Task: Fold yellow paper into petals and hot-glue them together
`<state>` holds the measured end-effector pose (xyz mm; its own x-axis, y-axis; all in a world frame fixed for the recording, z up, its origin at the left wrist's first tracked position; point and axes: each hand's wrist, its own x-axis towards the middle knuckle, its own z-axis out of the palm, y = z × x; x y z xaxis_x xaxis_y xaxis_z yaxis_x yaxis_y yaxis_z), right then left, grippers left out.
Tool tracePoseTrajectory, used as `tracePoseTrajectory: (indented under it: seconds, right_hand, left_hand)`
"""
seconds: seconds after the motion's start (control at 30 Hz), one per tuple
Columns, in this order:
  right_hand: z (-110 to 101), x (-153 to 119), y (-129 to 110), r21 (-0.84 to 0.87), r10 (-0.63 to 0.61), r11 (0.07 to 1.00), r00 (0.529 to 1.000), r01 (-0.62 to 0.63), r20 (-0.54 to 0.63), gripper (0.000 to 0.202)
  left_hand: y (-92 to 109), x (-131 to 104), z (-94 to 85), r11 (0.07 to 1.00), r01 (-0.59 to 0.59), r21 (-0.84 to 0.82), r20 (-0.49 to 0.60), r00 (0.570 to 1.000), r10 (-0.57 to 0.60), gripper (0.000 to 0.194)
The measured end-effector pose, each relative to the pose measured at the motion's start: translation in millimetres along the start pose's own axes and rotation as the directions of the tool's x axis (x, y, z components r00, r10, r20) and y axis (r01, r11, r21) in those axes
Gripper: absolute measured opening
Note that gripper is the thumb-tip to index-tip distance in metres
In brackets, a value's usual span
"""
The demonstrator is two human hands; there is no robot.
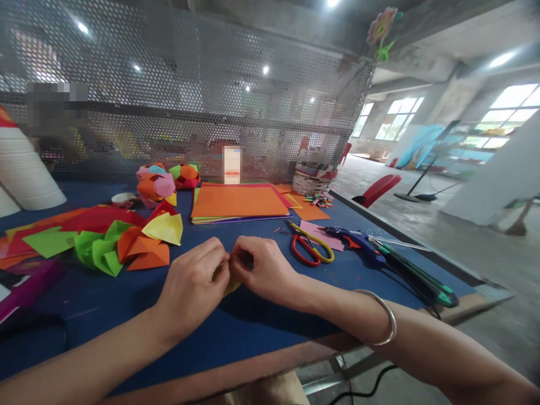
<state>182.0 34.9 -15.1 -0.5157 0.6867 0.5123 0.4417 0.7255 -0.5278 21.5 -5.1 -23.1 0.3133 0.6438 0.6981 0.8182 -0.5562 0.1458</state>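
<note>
My left hand [192, 284] and my right hand [268, 273] meet fingertip to fingertip over the blue tabletop [261, 320]. Both are closed in a pinch on a small piece of yellow paper [233, 287]. Most of this paper is hidden behind the fingers; only a bit shows below them. Left of my left hand lie folded paper pieces: a yellow one [166, 228], an orange one [143, 249] and several green ones [103, 247]. Scissors [310, 247] with one red and one yellow handle lie to the right, beyond my right wrist.
A stack of coloured paper [238, 201] lies ahead. Paper balls [155, 185] stand behind the folded pieces. At right are a blue glue gun [358, 239], a green-and-black long-handled tool [415, 275] and a woven basket [314, 177]. Paper cups [25, 163] stand at far left.
</note>
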Motion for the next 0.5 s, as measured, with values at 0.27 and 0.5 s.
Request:
tracePoseTrajectory:
  seconds: [0.27,0.5]
  right_hand:
    - [-1.4,-6.9,-8.0,0.017,-0.063,0.998,0.998,0.063,-0.008,0.02]
    - [-2.1,-5.1,-7.9,0.01,-0.075,0.997,0.997,0.075,-0.012,0.019]
  left_hand:
    - [7.4,-7.5,-5.2,0.982,-0.124,0.141,-0.064,0.989,0.134,0.025]
    - [4.4,-4.4,-5.0,0.981,-0.121,0.152,-0.062,0.989,0.132,0.025]
